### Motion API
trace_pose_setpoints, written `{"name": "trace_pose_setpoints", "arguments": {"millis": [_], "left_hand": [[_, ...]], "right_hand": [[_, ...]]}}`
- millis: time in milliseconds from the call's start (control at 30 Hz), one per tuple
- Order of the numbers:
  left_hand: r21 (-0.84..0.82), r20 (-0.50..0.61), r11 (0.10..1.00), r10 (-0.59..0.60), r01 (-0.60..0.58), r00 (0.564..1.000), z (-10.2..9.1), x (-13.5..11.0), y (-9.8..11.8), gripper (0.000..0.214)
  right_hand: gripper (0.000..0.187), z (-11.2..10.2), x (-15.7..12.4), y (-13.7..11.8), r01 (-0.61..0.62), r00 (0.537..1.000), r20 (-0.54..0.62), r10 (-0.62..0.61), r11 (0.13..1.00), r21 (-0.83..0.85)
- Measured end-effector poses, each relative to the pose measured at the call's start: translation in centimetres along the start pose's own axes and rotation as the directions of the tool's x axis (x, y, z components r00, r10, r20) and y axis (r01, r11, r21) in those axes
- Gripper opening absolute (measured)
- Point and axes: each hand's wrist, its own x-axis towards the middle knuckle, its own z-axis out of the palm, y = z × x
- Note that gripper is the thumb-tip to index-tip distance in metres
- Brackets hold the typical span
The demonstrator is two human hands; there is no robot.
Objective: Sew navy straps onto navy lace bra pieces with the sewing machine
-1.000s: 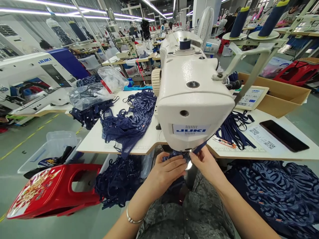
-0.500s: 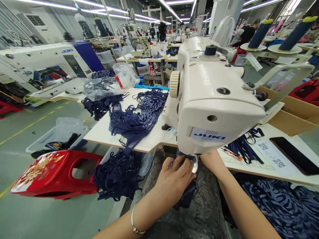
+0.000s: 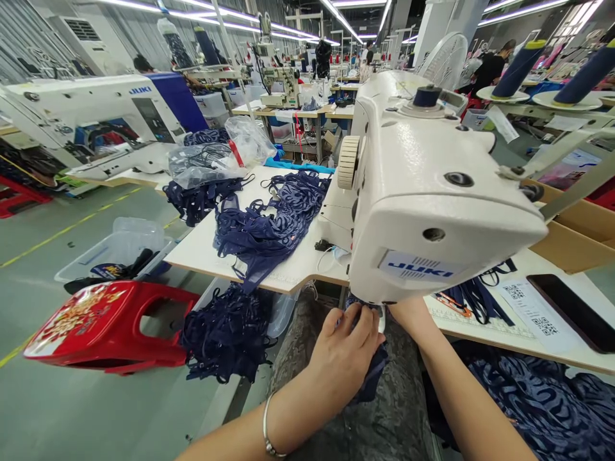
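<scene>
My left hand [image 3: 346, 349] is closed on a piece of navy fabric [image 3: 373, 378] beneath the head of a white sewing machine [image 3: 442, 192]. The fingers are bent over the cloth, whose lower end hangs over my lap. Beside them is a white curved machine part [image 3: 382, 319]. My right hand [image 3: 408, 314] reaches in under the machine head from the right; its fingers are hidden behind the housing. Left of the machine, a heap of navy patterned garments [image 3: 273, 224] with thin straps lies on the white table [image 3: 192, 256].
Navy straps [image 3: 483, 298], orange-handled snips [image 3: 451, 303], a paper with printed codes [image 3: 538, 320] and a dark phone [image 3: 571, 310] lie on the right. More patterned garments [image 3: 552, 397] sit below. At left are a red stool [image 3: 110, 326], a dark garment pile [image 3: 228, 336] and a plastic bin [image 3: 139, 230].
The camera view has shifted, so the machine looks larger and farther right. My left hand stays on the fabric under the machine head, and my right hand remains behind the housing.
</scene>
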Motion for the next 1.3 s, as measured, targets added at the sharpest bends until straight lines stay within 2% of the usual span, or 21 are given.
{"name": "trace_pose_setpoints", "arguments": {"millis": [267, 500, 833, 1133, 1300], "left_hand": [[-0.004, -0.02, 1.0, 0.001, -0.001, 1.0, -0.1, 0.2, 0.1, 0.026], [0.024, -0.056, 0.998, -0.049, 0.05, 0.997, 0.2, -0.2, 0.5, 0.026], [0.013, -0.06, 0.997, -0.075, 0.075, 0.995, 0.0, -0.4, 0.0, 0.027], [-0.015, -0.043, 0.999, -0.04, 0.039, 0.998, 0.2, -0.8, -0.1, 0.031], [-0.004, -0.009, 1.0, -0.011, 0.011, 1.0, 0.6, -1.1, -0.1, 0.03]], "right_hand": [[0.026, 0.0, 0.4, 1.1, -0.062, 0.998, 0.019, 0.061, 0.997, 0.053], [0.028, 0.0, 0.4, 1.6, -0.042, 0.999, 0.032, 0.038, 0.991, 0.128], [0.029, -0.5, 0.5, 2.2, 0.004, 0.998, 0.055, -0.009, 0.996, 0.089], [0.014, -0.6, 1.0, 2.4, 0.06, 0.997, 0.048, -0.059, 0.998, -0.023], [0.025, -0.5, 0.2, 1.2, 0.122, 0.99, 0.08, -0.12, 0.992, -0.018]]}}
